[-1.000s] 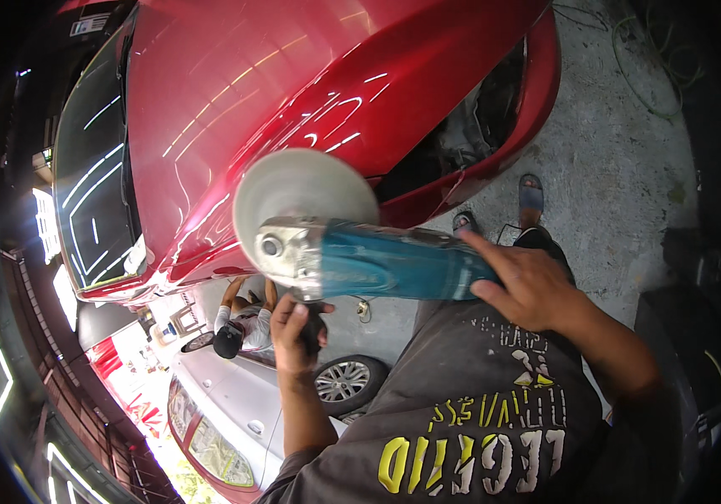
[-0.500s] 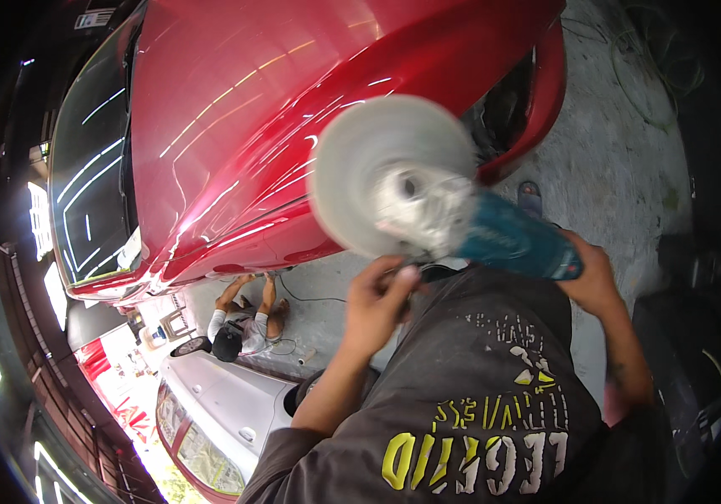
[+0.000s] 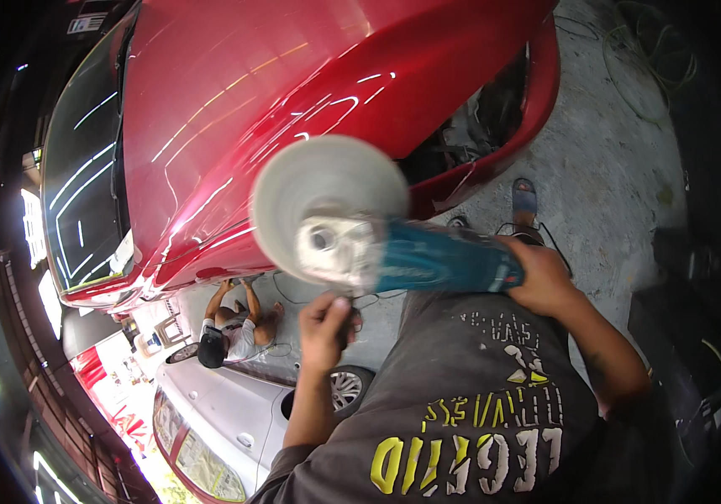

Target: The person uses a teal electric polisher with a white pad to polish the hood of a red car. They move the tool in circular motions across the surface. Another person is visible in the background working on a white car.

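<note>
Teal-bodied polisher (image 3: 428, 262) with metal gear head, held in the air just above the glossy red car hood (image 3: 293, 101). Its round pad (image 3: 327, 197), pale and soft-looking, is motion-blurred. Right hand (image 3: 541, 275) grip wraps the polisher's rear body; left hand (image 3: 325, 323) grip closes round the dark side handle below the head. Rough grey concrete floor (image 3: 613, 168) alongside.

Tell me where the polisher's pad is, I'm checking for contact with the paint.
In the head view the pad sits centre frame, over the red car's hood; contact is unclear.
</note>
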Action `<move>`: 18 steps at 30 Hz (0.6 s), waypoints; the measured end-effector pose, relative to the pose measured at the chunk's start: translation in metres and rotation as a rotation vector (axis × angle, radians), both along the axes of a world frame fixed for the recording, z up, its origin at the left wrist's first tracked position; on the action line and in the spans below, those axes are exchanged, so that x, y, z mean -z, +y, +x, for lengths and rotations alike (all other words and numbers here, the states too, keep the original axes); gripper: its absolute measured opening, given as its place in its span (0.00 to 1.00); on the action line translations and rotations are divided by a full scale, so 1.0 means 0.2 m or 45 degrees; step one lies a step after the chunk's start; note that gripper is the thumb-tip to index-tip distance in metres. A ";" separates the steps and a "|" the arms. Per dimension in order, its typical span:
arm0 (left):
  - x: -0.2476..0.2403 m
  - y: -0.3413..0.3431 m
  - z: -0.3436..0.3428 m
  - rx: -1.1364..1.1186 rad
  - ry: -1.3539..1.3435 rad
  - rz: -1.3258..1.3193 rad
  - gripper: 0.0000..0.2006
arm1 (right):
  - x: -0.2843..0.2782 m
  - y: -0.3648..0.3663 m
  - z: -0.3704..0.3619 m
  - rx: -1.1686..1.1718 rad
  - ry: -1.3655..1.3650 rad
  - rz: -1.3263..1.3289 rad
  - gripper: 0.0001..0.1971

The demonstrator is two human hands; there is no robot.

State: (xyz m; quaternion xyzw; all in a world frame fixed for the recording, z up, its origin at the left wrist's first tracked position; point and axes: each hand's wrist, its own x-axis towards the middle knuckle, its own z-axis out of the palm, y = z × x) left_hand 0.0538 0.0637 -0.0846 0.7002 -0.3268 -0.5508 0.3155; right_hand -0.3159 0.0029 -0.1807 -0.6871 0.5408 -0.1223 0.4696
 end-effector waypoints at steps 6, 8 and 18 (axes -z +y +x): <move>0.00 0.10 0.24 -0.129 0.044 -0.164 0.17 | 0.03 -0.06 0.25 -0.126 -0.106 -0.086 0.36; 0.00 0.08 0.17 -0.091 0.009 -0.155 0.16 | 0.04 -0.04 0.18 -0.059 -0.084 -0.020 0.34; 0.08 -0.12 -0.29 0.124 -0.049 0.040 0.16 | 0.35 0.12 -0.18 0.244 -0.129 0.022 0.34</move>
